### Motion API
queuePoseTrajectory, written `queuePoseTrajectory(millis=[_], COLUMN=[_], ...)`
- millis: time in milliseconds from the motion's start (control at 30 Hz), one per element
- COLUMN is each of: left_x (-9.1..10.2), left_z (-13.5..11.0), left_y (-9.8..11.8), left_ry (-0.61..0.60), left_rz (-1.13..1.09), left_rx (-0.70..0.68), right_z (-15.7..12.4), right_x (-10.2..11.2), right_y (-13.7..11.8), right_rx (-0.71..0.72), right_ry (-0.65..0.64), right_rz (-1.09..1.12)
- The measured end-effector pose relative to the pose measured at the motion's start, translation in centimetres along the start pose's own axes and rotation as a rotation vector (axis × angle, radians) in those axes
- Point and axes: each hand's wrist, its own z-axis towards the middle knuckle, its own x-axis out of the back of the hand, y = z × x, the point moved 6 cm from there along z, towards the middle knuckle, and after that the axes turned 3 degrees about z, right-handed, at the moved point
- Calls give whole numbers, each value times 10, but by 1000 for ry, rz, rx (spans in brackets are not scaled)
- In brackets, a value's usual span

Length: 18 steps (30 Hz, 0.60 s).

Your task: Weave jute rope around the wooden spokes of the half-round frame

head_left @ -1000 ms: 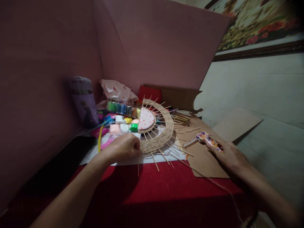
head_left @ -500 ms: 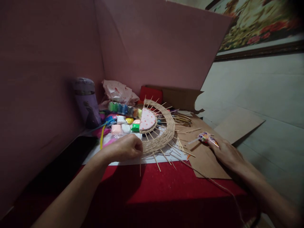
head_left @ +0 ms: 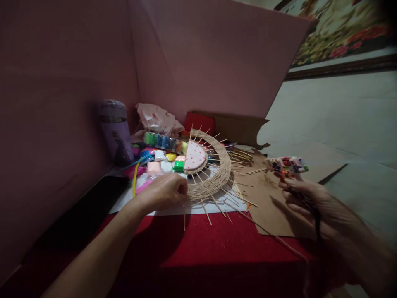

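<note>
A half-round woven piece [head_left: 223,169] of twine, with thin sticks radiating through it, lies on white paper. At its centre is a pink spotted half-disc [head_left: 195,156]. My left hand [head_left: 167,189] is closed on the band's lower left end; the fingertips are partly hidden. Over the cardboard on the right, my right hand [head_left: 313,200] grips a colourful patterned glue gun [head_left: 288,164] by its handle, the nozzle toward the left. A dark cord [head_left: 317,231] hangs from the glue gun. Loose twine [head_left: 273,232] trails from the woven piece across the red cloth.
Clay packets [head_left: 154,167] and a strip of coloured packs [head_left: 164,141] lie behind my left hand. A purple tumbler [head_left: 116,136] stands at the left near a dark flat object [head_left: 89,207]. Cardboard [head_left: 269,207] with loose sticks lies on the right, and pink panels rise behind.
My right hand has lifted the glue gun off the cardboard and turned it more level, slightly to the right. My left hand stays on the band's end. The view has shifted slightly.
</note>
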Motion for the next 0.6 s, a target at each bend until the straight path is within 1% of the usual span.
queuePoseTrajectory(millis=[67,100,133,167,267,367,433,500,600], left_x=[1,1,2,2,2,2,3,3,2], left_z=[0,0,0,0,0,0,-1,-1,-1], left_y=[0,1,1,1,1,2,3,4,5], left_ry=[23,33,40,45,43,44,50,47,26], left_rz=[33,49,65,81,127,155,162,169,211], left_rx=[-11,-16,-19,-18,-14,-19,-21,-27,-17], right_z=[-19,-30,-39,-49,-73,-88,-93,-95,-94], right_x=[-21,-34,-45,-58,-89,-114,-127,-137,-147], right_y=[-1,0,1,3,10,13,14,15,15], right_rx=[-146,-225,-270,-330,-457,-511,-530,-540,-549], right_ry=[-69,-150,-196,-283,-464,-640,-719,-750,-739], right_rz=[151,171,199,212,242,266,275,293,317])
